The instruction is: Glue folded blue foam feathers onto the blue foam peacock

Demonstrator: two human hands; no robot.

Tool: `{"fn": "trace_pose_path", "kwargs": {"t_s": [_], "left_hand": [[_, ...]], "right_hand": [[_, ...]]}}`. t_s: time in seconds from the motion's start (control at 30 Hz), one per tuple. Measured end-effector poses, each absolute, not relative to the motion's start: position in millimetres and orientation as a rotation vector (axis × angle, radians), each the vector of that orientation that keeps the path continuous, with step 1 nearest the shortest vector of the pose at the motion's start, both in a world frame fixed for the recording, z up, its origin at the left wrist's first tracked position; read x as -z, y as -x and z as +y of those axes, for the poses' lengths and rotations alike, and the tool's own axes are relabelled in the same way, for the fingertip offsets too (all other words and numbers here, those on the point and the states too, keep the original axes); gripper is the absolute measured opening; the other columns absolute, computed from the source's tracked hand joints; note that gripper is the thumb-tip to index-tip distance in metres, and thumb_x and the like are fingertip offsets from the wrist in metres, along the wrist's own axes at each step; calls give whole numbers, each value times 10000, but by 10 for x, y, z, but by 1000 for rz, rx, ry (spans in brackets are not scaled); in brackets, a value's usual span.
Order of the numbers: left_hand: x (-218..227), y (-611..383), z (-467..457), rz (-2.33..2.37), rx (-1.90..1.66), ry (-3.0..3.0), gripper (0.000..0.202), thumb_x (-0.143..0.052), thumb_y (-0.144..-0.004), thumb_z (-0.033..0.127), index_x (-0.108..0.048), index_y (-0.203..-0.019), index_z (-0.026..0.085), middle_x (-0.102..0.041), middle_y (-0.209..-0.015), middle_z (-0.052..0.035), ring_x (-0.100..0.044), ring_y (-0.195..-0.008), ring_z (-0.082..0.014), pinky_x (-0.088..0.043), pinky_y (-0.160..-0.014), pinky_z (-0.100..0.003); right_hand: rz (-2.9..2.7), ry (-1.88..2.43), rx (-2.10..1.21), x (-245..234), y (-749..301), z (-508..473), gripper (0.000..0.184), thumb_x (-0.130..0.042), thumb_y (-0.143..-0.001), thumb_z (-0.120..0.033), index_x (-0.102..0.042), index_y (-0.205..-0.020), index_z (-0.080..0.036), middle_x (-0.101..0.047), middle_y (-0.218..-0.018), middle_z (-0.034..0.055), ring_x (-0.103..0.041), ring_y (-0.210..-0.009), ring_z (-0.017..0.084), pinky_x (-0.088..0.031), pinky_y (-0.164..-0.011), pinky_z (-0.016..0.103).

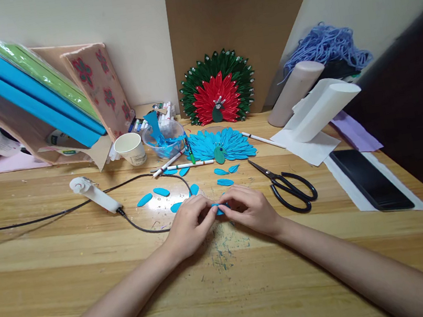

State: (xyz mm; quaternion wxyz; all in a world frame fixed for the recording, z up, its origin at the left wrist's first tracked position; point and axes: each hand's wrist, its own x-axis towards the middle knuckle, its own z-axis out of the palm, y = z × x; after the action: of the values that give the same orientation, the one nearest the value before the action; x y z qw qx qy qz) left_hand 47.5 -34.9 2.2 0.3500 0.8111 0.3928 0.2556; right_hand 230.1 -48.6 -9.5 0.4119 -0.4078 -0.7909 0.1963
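Both hands meet over the middle of the table, pinching one small blue paper petal [218,210] between them. My left hand [193,222] grips its left side, and my right hand [251,209] grips its right side; the fingers partly cover it. Just beyond my fingertips lie creased blue petals [225,182]. Several smooth oval blue petals [161,192] are scattered ahead of my left hand. Farther back rests a blue paper peacock [229,145] with a green body. Black-handled scissors [289,184] lie slightly open to the right of my right hand.
A white glue gun [95,194] trails its black cord around the left petals. Behind stand a paper cup [130,148], a plastic bowl [149,141], markers [191,165] and a red-green peacock [220,88] against cardboard [234,22]. A phone [371,179] and paper roll [320,113] are right.
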Motion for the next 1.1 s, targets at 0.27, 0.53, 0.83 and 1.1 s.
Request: {"fn": "trace_pose_path", "kwargs": {"t_s": [0.27, 0.53, 0.83, 1.1], "left_hand": [[-5, -478, -343, 1034, -677, -2118, 207, -444, -900, 257, -553, -749, 166, -567, -736, -16, -495, -733, -146, -361, -670, -267], [-15, -483, -366, 1057, -684, -2217, 187, -468, -882, 232, -598, -763, 167, -584, -712, -17, -496, -708, -143, -352, -656, -269], [-13, -472, -402, 1075, -714, -2345, 250, -452, -890, 267, -666, -797, 179, -618, -722, -41, -513, -711, -158, -353, -666, -296], [-15, -468, -390, 1119, -738, -2313, 227, -461, -884, 250, -675, -838, 189, -620, -722, -37, -521, -717, -161, -358, -674, -297]], "right_hand": [[-2012, 1026, -474, 88, -2301, -491, 63, -558, -839, -196, -608, -802, -187, -601, -671, 18, -519, -619, 129, -425, -612, 270], [-1990, 1083, -626, 74, -2318, -484, 40, -584, -796, -177, -576, -758, -183, -561, -678, 3, -481, -599, 113, -399, -579, 251], [-1987, 1099, -635, 88, -2311, -470, 60, -579, -748, -132, -552, -742, -185, -543, -678, -1, -474, -607, 117, -395, -561, 245], [-1910, 1156, -672, 68, -2314, -474, 54, -587, -745, -139, -558, -738, -185, -540, -677, 3, -488, -594, 116, -399, -520, 229]]}}
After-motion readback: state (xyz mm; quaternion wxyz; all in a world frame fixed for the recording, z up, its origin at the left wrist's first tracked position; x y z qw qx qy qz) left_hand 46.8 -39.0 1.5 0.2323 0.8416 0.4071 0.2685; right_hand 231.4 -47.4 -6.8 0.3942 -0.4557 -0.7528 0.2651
